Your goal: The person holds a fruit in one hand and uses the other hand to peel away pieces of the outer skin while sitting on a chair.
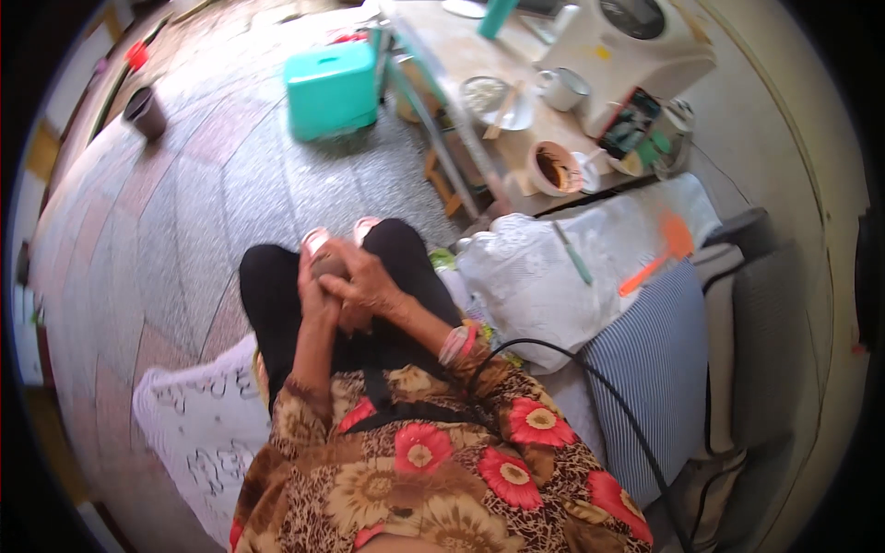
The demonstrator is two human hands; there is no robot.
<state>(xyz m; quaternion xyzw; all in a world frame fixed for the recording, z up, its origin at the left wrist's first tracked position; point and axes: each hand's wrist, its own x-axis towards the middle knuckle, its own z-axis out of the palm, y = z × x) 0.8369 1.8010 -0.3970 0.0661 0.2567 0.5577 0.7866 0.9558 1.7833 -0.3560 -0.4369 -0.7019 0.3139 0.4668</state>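
My left hand [315, 297] and my right hand [367, 284] are together over my lap, fingers closed around a small rounded brown object [327, 264], largely hidden by them; I cannot make out what it is. Beneath them are my black-trousered legs [269, 286]. To the right, a white lace-edged cloth [521, 290] lies on the seat, bearing a slim green-handled utensil [573, 253] and an orange plastic swatter-like tool [650, 263].
A teal stool [329, 92] stands ahead. The table [530, 138] holds a white appliance [645, 51], mug [562, 89], bowls [553, 168] and a phone [629, 124]. A dark bucket [145, 112] is far left; a striped cushion [645, 359] and black cable [608, 392] are beside me.
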